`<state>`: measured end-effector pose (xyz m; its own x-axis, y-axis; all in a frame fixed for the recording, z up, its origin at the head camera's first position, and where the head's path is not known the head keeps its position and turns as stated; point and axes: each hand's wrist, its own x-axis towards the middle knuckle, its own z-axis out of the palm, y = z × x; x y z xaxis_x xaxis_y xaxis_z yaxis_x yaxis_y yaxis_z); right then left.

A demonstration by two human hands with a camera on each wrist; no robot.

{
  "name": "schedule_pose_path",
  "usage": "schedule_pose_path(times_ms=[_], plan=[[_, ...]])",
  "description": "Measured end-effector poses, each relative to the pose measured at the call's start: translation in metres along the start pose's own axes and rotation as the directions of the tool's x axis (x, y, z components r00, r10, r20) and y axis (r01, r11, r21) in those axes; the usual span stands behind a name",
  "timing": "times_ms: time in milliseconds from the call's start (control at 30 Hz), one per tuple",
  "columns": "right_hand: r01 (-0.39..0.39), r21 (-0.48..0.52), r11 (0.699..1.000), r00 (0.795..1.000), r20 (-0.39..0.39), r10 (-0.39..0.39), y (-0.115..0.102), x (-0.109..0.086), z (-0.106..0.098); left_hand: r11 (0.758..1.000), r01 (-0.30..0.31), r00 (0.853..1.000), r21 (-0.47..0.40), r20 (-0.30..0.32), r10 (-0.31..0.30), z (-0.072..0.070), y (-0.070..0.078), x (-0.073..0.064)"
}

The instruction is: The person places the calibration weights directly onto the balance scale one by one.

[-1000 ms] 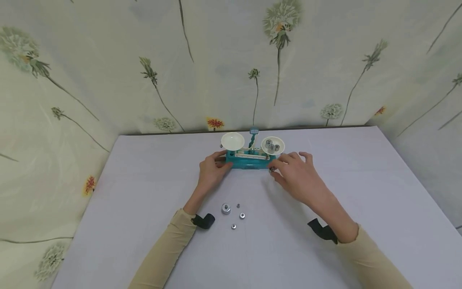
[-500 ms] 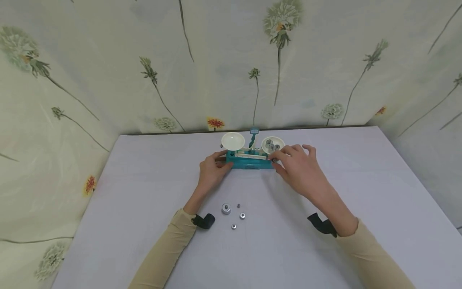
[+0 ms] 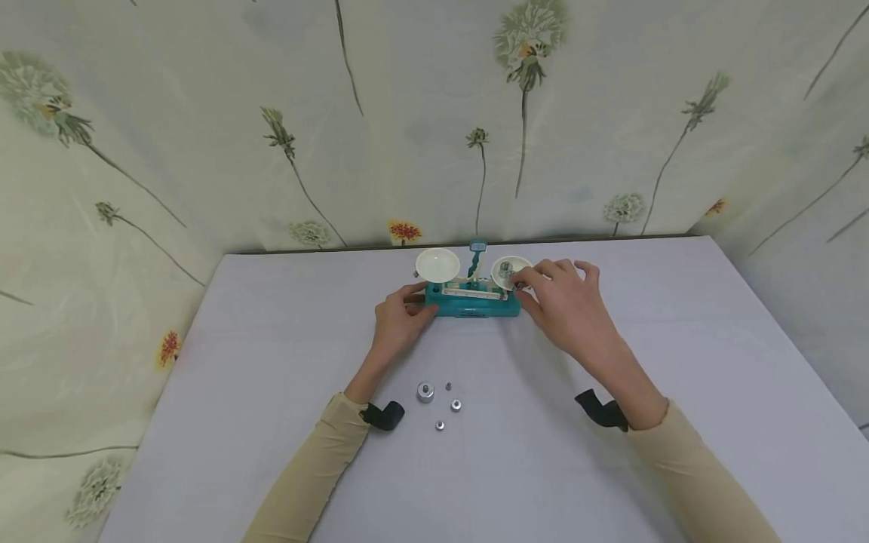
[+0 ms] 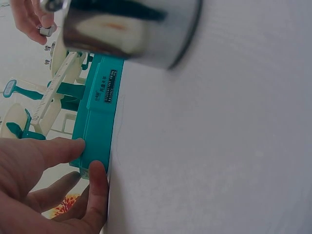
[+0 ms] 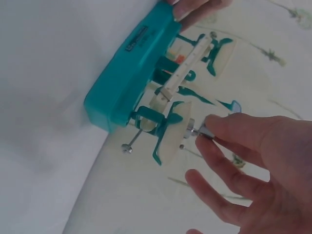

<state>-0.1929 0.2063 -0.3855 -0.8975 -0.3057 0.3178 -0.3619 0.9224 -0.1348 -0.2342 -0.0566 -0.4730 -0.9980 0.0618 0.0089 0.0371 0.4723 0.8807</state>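
Observation:
A teal balance scale (image 3: 472,309) with two white pans stands near the far edge of the table. My left hand (image 3: 399,324) holds the left end of its base, thumb and fingers on either side, as the left wrist view shows. Over the right pan (image 5: 171,139), my right hand (image 3: 569,317) pinches a small metal weight (image 5: 206,130) between thumb and fingertips. Metal weights (image 3: 505,268) sit in that pan, partly hidden by the fingers. The left pan (image 3: 437,265) bears nothing. A ruler beam (image 4: 57,85) runs along the front of the scale.
Several loose weights lie on the white table (image 3: 516,467) between my forearms, the biggest being a wide cylinder weight (image 3: 425,392). It looms blurred at the top of the left wrist view. Behind the table hangs a flower-patterned cloth (image 3: 407,166).
My right hand has risen from the base's front right corner to the right pan, carrying the small weight. The left hand and the scale's base stay in place.

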Motion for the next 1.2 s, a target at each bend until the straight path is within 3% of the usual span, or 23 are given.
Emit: schedule_pose_path(times_ms=[600,1200], plan=[[-0.042,-0.013,0.999,0.997,-0.07,0.041,0.009,0.007,0.009,1.0,-0.012,1.0,0.002,-0.004,0.012,0.0,0.001,-0.001],[-0.078,0.012,0.997,0.996,-0.038,0.078,0.013,0.01,0.012,1.0,-0.019,1.0,-0.002,-0.007,0.019,0.0,-0.001,0.0]])
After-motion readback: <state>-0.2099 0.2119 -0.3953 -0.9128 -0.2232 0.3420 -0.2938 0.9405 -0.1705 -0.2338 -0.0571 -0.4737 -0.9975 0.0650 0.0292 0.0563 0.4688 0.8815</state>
